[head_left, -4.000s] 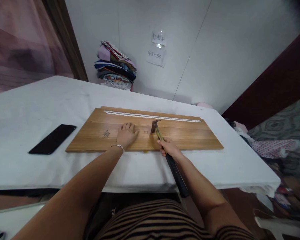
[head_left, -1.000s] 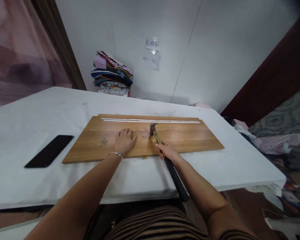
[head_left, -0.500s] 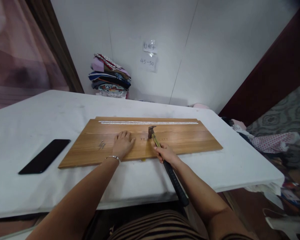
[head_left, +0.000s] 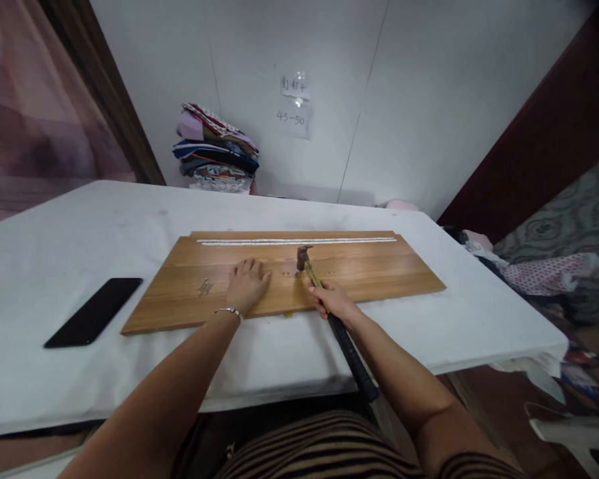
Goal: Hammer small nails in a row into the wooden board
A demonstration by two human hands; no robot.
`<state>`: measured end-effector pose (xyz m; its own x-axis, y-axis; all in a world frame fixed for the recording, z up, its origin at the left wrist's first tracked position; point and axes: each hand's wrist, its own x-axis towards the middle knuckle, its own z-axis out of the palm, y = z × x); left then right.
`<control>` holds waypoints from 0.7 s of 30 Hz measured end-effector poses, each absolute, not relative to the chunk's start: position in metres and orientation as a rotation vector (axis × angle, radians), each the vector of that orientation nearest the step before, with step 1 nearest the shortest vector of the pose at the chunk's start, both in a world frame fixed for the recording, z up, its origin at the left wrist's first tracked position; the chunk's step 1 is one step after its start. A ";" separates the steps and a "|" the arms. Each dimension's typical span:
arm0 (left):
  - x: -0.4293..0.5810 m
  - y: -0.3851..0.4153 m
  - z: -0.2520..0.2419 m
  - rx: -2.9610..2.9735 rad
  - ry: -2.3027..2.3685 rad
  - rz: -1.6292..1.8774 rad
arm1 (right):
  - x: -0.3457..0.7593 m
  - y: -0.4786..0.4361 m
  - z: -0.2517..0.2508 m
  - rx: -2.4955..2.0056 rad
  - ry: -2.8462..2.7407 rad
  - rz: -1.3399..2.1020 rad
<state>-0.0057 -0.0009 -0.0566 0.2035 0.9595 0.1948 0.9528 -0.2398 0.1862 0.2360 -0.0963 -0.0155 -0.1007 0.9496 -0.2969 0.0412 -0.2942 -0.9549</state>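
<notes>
A long wooden board (head_left: pixel 379 269) lies on a white table (head_left: pixel 54 253). My left hand (head_left: pixel 247 285) rests flat on the board, fingers stretched out, with a bracelet at the wrist. My right hand (head_left: pixel 332 301) is closed around a hammer (head_left: pixel 313 276), high on the handle near its head. The rusty hammer head (head_left: pixel 303 255) stands just above the board beside a row of small nails (head_left: pixel 309 273) set in the wood. A few loose nails (head_left: pixel 205 287) lie on the board left of my left hand.
A white measuring strip (head_left: pixel 299 240) runs along the board's far edge. A black phone (head_left: pixel 94 320) lies on the table at the left. Folded clothes (head_left: pixel 214 150) are stacked by the wall, under paper notes (head_left: pixel 293 106). Cloth and clutter fill the floor at right.
The hammer head has stayed close over the same spot in the row of nails, bobbing slightly. My left hand has kept its place on the board. The camera view has shifted a little.
</notes>
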 end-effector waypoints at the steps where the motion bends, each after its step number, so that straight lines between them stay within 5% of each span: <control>1: -0.006 -0.001 -0.057 2.416 1.919 0.422 | 0.236 -0.096 -0.015 -1.398 -1.153 1.492; 21: -0.005 0.002 -0.057 2.422 1.911 0.409 | 0.235 -0.095 -0.013 -1.391 -1.154 1.491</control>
<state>-0.0049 0.0016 -0.0568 0.2116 0.9594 0.1866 0.9516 -0.2458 0.1845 0.2355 -0.0951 -0.0135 -0.0997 0.9522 -0.2888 0.0410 -0.2861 -0.9573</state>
